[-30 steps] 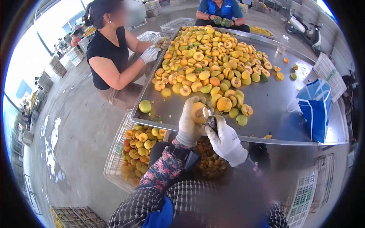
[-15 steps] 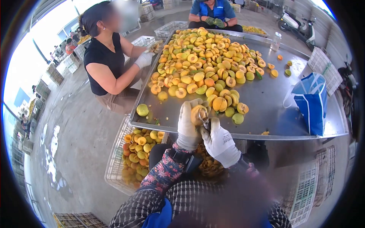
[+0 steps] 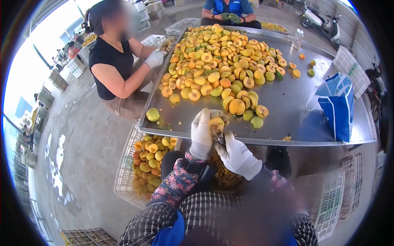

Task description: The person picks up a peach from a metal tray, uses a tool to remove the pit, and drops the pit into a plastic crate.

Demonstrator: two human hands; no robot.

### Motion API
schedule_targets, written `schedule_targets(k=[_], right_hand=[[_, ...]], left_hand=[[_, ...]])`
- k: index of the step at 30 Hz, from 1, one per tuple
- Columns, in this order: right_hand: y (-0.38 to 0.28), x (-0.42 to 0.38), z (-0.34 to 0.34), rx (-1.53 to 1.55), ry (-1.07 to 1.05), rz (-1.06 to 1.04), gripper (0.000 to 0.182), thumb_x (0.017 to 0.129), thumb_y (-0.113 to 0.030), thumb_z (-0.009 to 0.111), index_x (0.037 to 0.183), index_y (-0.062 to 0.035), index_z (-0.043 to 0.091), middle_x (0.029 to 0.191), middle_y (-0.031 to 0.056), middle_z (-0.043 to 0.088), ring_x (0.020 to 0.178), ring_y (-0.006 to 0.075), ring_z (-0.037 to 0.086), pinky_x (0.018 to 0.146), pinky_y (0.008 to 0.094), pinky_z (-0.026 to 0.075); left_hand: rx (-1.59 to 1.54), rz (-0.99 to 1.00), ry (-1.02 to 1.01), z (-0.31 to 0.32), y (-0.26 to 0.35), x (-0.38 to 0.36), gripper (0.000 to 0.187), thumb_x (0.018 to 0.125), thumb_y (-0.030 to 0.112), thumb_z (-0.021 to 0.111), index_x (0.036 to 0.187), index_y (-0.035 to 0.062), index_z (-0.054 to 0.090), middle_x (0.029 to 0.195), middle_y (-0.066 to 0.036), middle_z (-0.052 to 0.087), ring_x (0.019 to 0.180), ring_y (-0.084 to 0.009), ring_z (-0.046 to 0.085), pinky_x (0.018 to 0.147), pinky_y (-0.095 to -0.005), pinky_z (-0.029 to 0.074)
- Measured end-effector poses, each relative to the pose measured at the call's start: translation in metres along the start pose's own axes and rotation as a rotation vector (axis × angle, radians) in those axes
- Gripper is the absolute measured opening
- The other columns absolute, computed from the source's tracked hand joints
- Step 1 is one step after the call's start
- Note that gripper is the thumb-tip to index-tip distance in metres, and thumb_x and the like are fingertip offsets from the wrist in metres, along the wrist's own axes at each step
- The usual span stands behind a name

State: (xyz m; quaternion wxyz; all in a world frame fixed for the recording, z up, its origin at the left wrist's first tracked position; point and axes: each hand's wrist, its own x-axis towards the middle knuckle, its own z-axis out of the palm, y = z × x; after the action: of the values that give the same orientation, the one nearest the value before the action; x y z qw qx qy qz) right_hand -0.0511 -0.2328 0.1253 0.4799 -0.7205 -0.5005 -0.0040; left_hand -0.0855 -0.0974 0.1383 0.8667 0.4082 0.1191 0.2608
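My left hand [image 3: 202,135], in a white glove, is closed around a yellow peach [image 3: 215,122] at the table's front edge. A dark opening shows in the side of the fruit that faces me. My right hand [image 3: 239,158], also gloved, grips a small metal tool [image 3: 220,138] whose tip is at that opening; its exact kind is hidden by my fingers. Just beyond my hands, a large heap of yellow peaches [image 3: 213,77], many split open, covers much of the metal table [image 3: 283,110]. A greenish peach [image 3: 152,115] lies apart at the left corner.
Below the table's left edge stands a white crate [image 3: 125,176] of peach halves. On the right of the tabletop are a blue-and-white bag [image 3: 334,110] and a clear jar [image 3: 297,39]. One person [image 3: 117,61] sits at the left, another [image 3: 232,12] across the table.
The metal tool has gone deeper into the peach, and my right hand sits slightly lower. My left hand keeps hold of the fruit. The view has shifted a little.
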Motion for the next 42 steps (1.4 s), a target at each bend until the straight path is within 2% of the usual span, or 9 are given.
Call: schedule_targets(k=[7, 10, 13, 16, 25, 34, 36, 38, 42], right_hand=[[-0.004, 0.011, -0.029, -0.146, -0.388, 0.208, 0.036, 0.095, -0.019, 0.055, 0.121, 0.0028, 0.042, 0.087, 0.0283, 0.062, 0.073, 0.0462, 0.062, 0.059, 0.0491, 0.048], [0.008, 0.001, -0.017, 0.137, -0.232, 0.072, 0.032, 0.098, -0.025, 0.053, 0.116, 0.0002, 0.046, 0.077, 0.0199, 0.062, 0.055, 0.0342, 0.06, 0.049, 0.0401, 0.047], [-0.002, -0.002, -0.014, 0.954, -0.375, 0.735, 0.023, 0.101, -0.026, 0.051, 0.109, -0.0056, 0.047, 0.064, 0.0042, 0.05, 0.042, 0.0158, 0.046, 0.041, 0.0301, 0.038], [-0.005, -0.004, -0.016, 1.207, -0.343, 0.818, 0.018, 0.103, -0.027, 0.048, 0.104, -0.0085, 0.049, 0.066, -0.0011, 0.046, 0.043, 0.0075, 0.041, 0.04, 0.0224, 0.034], [0.023, -0.028, -0.029, 1.75, -0.376, 0.921, 0.029, 0.104, -0.032, 0.043, 0.107, -0.0058, 0.055, 0.063, 0.0005, 0.043, 0.041, 0.0109, 0.039, 0.039, 0.0245, 0.032], [0.036, -0.077, -0.053, 0.82, -0.535, 0.949, 0.027, 0.1, -0.032, 0.052, 0.103, -0.005, 0.053, 0.065, 0.0009, 0.049, 0.047, 0.0109, 0.047, 0.045, 0.0268, 0.038], [0.048, -0.097, -0.058, -0.022, -0.666, 0.536, 0.038, 0.098, -0.033, 0.053, 0.118, -0.0019, 0.046, 0.078, 0.0203, 0.064, 0.07, 0.036, 0.065, 0.063, 0.0428, 0.05], [0.053, -0.117, -0.059, -0.224, -0.733, 0.544, 0.044, 0.096, -0.033, 0.054, 0.123, -0.0008, 0.044, 0.088, 0.0281, 0.064, 0.086, 0.0452, 0.063, 0.074, 0.049, 0.049], [0.056, -0.116, -0.05, -0.108, -0.622, 0.532, 0.044, 0.095, -0.031, 0.057, 0.125, -0.0008, 0.044, 0.086, 0.0251, 0.066, 0.087, 0.0442, 0.063, 0.075, 0.0487, 0.049]], left_hand=[[0.073, -0.179, -0.168, -0.01, 0.009, 0.012, 0.035, 0.097, 0.033, 0.06, 0.09, -0.0017, 0.063, 0.087, -0.015, 0.067, 0.079, -0.0265, 0.069, 0.073, -0.0379, 0.057], [0.087, -0.234, -0.26, -0.018, 0.006, 0.018, 0.037, 0.096, 0.034, 0.061, 0.089, -0.0016, 0.064, 0.087, -0.015, 0.067, 0.078, -0.0266, 0.068, 0.07, -0.0384, 0.057], [-0.013, -0.194, -0.289, -0.02, -0.003, 0.021, 0.038, 0.096, 0.036, 0.06, 0.09, -0.0012, 0.063, 0.088, -0.015, 0.067, 0.077, -0.0269, 0.068, 0.069, -0.0388, 0.057], [-0.11, -0.164, -0.174, -0.013, -0.017, 0.014, 0.039, 0.097, 0.038, 0.058, 0.091, 0.0001, 0.062, 0.089, -0.014, 0.067, 0.077, -0.0273, 0.068, 0.068, -0.0396, 0.057], [-0.142, -0.317, -0.162, 0.0, -0.029, 0.008, 0.041, 0.093, 0.04, 0.064, 0.102, 0.0005, 0.059, 0.094, -0.011, 0.064, 0.083, -0.0269, 0.066, 0.074, -0.0422, 0.056], [0.77, 0.03, -0.181, -0.029, -0.044, 0.002, 0.022, 0.094, 0.018, 0.067, 0.097, -0.0032, 0.068, 0.084, -0.004, 0.068, 0.076, -0.009, 0.061, 0.07, -0.0243, 0.05], [1.201, 0.203, -0.126, -0.061, -0.01, 0.007, 0.032, 0.088, 0.031, 0.07, 0.093, -0.001, 0.071, 0.084, -0.017, 0.07, 0.077, -0.0234, 0.067, 0.072, -0.034, 0.052], [1.544, 0.067, -0.091, -0.084, 0.04, 0.01, 0.033, 0.088, 0.035, 0.067, 0.097, 0.0035, 0.071, 0.09, -0.017, 0.071, 0.083, -0.0306, 0.068, 0.076, -0.038, 0.052], [2.04, 0.403, 0.078, -0.122, 0.059, 0.034, 0.053, 0.079, 0.036, 0.073, 0.126, 0.0127, 0.061, 0.129, -0.018, 0.057, 0.118, -0.0381, 0.053, 0.1, -0.0454, 0.043]])
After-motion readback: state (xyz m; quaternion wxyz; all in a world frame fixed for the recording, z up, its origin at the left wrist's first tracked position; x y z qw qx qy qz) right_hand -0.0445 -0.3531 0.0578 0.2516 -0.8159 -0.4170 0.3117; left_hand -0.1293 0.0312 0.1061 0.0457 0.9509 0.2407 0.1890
